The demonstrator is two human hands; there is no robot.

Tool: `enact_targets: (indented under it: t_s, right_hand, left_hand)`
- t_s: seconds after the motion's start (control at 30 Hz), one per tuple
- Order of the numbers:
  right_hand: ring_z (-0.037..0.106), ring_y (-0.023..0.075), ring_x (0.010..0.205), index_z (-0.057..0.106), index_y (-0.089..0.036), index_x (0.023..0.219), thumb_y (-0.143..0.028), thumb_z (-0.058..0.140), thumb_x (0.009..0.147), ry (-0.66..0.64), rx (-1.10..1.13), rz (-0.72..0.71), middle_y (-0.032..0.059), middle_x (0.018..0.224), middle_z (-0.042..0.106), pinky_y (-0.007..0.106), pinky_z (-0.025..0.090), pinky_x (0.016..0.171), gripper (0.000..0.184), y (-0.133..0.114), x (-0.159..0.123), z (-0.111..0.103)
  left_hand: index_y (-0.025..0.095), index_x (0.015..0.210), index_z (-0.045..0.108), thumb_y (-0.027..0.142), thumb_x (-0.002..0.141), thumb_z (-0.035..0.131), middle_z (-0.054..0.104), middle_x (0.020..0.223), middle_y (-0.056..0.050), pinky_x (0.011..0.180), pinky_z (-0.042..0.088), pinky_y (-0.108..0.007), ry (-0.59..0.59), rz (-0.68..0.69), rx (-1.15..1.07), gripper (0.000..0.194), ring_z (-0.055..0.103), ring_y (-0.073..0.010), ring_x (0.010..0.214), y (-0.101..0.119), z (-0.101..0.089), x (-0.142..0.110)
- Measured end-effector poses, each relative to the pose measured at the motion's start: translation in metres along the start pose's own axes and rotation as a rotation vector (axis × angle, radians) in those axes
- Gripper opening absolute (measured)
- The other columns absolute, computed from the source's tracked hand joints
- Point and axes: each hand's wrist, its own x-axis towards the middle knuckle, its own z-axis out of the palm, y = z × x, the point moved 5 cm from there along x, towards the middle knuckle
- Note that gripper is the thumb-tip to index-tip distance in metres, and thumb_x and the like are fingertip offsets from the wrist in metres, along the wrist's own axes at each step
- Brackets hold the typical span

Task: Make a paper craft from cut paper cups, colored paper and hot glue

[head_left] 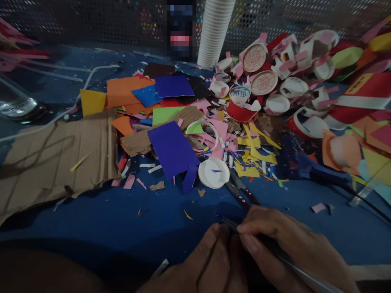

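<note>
My right hand (287,240) pinches a slim pen-like tool (229,222), its dark tip pointing left and its pale shaft running back under the palm. Close beside it, my left hand (207,260) is closed, fingers curled together; whatever lies in them is hidden. A small dark blue piece (224,212) shows just beyond the tool's tip. Past the hands lie two knives (241,197) with riveted dark red handles. Touching their blades is a round white paper disc (214,173) with a blue scrap on it, beside a dark blue paper sheet (174,148).
Corrugated cardboard (61,162) covers the left. Coloured paper scraps (256,150) spread across the middle. Cut paper cups (276,103) pile up at the right, near a dark blue tool with a cord (317,169). A ribbed white tube (215,32) stands at the back, and a glass (18,106) at left.
</note>
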Motion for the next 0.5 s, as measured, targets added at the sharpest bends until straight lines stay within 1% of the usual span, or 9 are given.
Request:
enact_targets:
  t_s: [0.13, 0.23, 0.37, 0.43, 0.5]
  right_hand:
    - [0.079, 0.0159, 0.07, 0.069, -0.026, 0.092, -0.025, 0.052, 0.098, 0.016, -0.002, 0.005, -0.0005, 0.081, 0.08, 0.023, 0.065, 0.074, 0.017, 0.0004, 0.001, -0.0014]
    - [0.079, 0.0166, 0.07, 0.069, -0.027, 0.092, -0.026, 0.053, 0.099, 0.045, -0.03, 0.031, -0.0009, 0.081, 0.08, 0.024, 0.065, 0.072, 0.017, 0.0029, 0.0007, -0.0032]
    - [0.079, 0.0126, 0.072, 0.067, -0.029, 0.095, -0.025, 0.054, 0.098, 0.072, -0.043, 0.029, -0.0051, 0.084, 0.079, 0.02, 0.064, 0.076, 0.014, 0.0045, -0.0012, -0.0025]
    - [0.079, 0.0118, 0.074, 0.066, -0.03, 0.097, -0.024, 0.055, 0.098, 0.109, -0.036, 0.01, -0.007, 0.083, 0.079, 0.019, 0.064, 0.079, 0.012, 0.0044, -0.0023, -0.002]
    - [0.079, 0.0117, 0.074, 0.065, -0.03, 0.097, -0.025, 0.054, 0.098, 0.173, -0.009, -0.013, -0.0081, 0.081, 0.078, 0.019, 0.063, 0.078, 0.012, 0.0039, -0.003, -0.0032]
  left_hand:
    - [0.01, 0.131, 0.07, 0.009, 0.105, 0.039, 0.079, 0.126, -0.003, 0.11, 0.049, -0.028, 0.028, 0.005, 0.002, 0.041, 0.071, -0.0161, 0.118, -0.0015, -0.0004, 0.0032]
    - [0.009, 0.131, 0.069, 0.009, 0.105, 0.038, 0.078, 0.127, -0.004, 0.112, 0.047, -0.03, 0.026, 0.03, 0.003, 0.04, 0.071, -0.0166, 0.118, -0.0035, -0.0014, 0.0058]
    - [0.009, 0.13, 0.069, 0.008, 0.103, 0.039, 0.077, 0.128, -0.005, 0.113, 0.047, -0.033, 0.002, 0.075, 0.021, 0.04, 0.071, -0.0177, 0.118, -0.0034, -0.0012, 0.0059]
    - [0.009, 0.129, 0.069, 0.008, 0.103, 0.04, 0.078, 0.128, -0.005, 0.112, 0.047, -0.034, 0.003, 0.08, 0.006, 0.04, 0.071, -0.0182, 0.117, -0.0034, -0.0013, 0.0056]
    - [0.011, 0.129, 0.07, 0.009, 0.103, 0.04, 0.078, 0.127, -0.005, 0.112, 0.047, -0.036, 0.01, 0.084, -0.008, 0.039, 0.071, -0.0185, 0.116, -0.0035, -0.0019, 0.0056]
